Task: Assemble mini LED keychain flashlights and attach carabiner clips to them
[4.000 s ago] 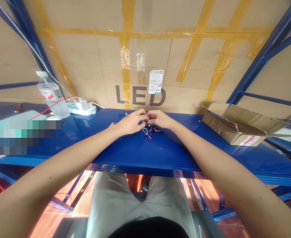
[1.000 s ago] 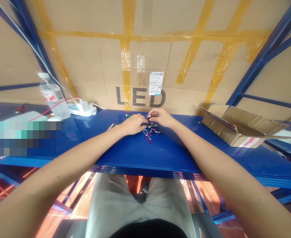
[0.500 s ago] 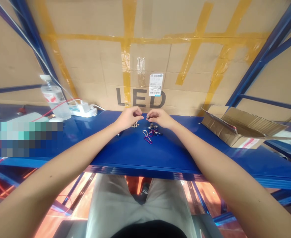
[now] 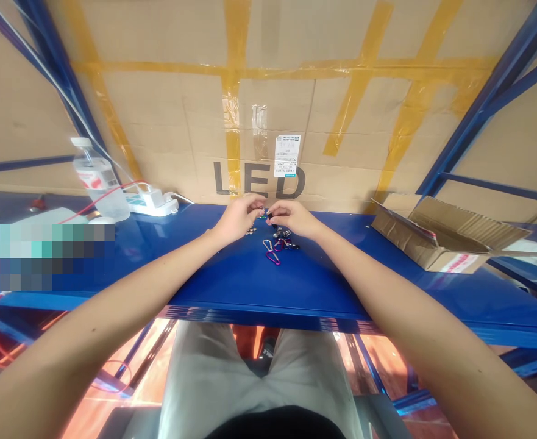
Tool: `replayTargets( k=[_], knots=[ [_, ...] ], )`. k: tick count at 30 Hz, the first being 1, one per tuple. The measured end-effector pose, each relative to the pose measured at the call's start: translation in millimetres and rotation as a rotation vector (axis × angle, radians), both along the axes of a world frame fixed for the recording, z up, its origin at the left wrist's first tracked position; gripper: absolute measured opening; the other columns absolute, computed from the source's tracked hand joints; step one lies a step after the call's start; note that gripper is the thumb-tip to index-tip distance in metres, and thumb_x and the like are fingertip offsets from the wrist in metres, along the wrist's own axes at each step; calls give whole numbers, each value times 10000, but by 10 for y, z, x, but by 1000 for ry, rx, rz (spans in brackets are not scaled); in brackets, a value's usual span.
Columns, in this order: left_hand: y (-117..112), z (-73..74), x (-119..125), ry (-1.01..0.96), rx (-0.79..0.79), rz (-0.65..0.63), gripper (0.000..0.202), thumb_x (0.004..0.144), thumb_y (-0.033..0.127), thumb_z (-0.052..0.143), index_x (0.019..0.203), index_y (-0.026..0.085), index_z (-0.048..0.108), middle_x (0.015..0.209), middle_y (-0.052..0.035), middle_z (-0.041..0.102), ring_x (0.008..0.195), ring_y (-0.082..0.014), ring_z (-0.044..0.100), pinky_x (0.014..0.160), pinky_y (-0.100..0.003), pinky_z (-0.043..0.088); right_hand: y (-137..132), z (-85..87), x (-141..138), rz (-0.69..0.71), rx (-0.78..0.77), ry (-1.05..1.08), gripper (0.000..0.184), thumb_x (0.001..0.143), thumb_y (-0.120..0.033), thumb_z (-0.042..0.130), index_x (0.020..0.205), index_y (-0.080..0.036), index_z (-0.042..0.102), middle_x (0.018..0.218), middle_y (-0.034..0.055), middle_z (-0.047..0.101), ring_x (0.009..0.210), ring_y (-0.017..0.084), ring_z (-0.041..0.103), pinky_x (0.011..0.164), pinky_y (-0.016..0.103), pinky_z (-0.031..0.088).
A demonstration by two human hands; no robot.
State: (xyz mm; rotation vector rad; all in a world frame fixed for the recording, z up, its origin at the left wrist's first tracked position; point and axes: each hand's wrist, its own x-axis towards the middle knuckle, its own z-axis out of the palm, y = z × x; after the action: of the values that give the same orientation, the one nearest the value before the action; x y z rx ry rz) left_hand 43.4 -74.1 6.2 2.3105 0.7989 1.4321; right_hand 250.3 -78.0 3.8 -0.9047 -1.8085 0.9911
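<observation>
In the head view, the person's two hands met above the blue tabletop [image 4: 268, 291], both just beyond the magenta carabiner [image 4: 273, 258] that lay nearest the person. The right hand [image 4: 292, 216], beyond it and a little to the right, pinched a small dark piece [image 4: 269, 215] between thumb and forefinger. The left hand [image 4: 239, 218], beyond it and to the left, had thumb and forefinger nearly together; whether anything tiny sat between them could not be told. The fingertip grip probably suited so slight a piece, and the hands' closeness likely let both reach the same spot.

Near the magenta carabiner, on its far side and slightly right, a cluster of small metal fittings [image 4: 281, 232] lay loose, presumably there to be within easy reach. Small brass-coloured pieces [image 4: 250, 231] lay beyond it to the left, partly hidden by the left hand.

The dark piece stood beyond the magenta carabiner, roughly straight ahead of it; it was too small and too covered by fingers to show its long axis or which way it pointed. The magenta carabiner's own long axis slanted from far left to near right, and a silver carabiner [image 4: 268, 245], just beyond it, slanted much alike.
</observation>
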Motion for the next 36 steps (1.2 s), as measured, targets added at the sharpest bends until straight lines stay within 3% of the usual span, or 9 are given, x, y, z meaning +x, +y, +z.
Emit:
replayTargets(
  k=[6,13,16,22,27,31,36],
  knots=[
    [23,25,14,-247,-282,-49,82,806,188,716,869,157,673,777,-42,725,686,-162,676,702,-342,582,-137,33,-170,-44,-41,81,204,726,-205,783,891,-183,664,908,71,781,820,191,700,725,319,527],
    [-18,0,108,-462,-488,-2,66,870,177,647,932,159,631,839,-46,691,798,-165,705,733,-322,606,-247,-9,-348,-162,-50,25,129,723,-184,744,840,-174,690,695,4,671,535,104,490,521,264,394],
    [-35,-50,148,-482,-548,49,61,899,190,613,953,165,601,899,-56,676,757,-145,686,675,-297,603,-246,-19,-369,-182,-51,4,101,734,-205,728,817,-166,686,682,11,672,531,112,499,526,274,406],
    [-129,-81,238,-524,-592,105,45,941,170,536,947,177,580,910,-38,635,661,-110,632,549,-232,527,-247,-13,-460,-281,27,55,118,730,-183,724,817,-181,645,692,23,690,679,186,675,661,311,518],
    [-188,-45,281,-594,-687,41,72,967,134,489,961,182,542,780,13,578,463,-66,522,438,-218,420,-338,18,-567,-278,65,85,146,745,-179,730,820,-195,605,668,15,685,659,184,685,680,321,551],
    [-131,-53,235,-616,-727,-96,38,971,181,535,998,175,562,658,24,550,461,-77,517,435,-207,384,-341,71,-528,-290,19,121,179,771,-201,726,872,-206,579,697,16,689,637,170,664,634,308,548],
    [-132,-31,206,-579,-822,-219,66,944,155,587,1006,155,610,643,5,561,467,-86,507,436,-223,358,-272,156,-354,-348,-89,165,160,820,-284,721,748,-179,624,754,70,669,644,171,625,522,287,472]
  ],
)
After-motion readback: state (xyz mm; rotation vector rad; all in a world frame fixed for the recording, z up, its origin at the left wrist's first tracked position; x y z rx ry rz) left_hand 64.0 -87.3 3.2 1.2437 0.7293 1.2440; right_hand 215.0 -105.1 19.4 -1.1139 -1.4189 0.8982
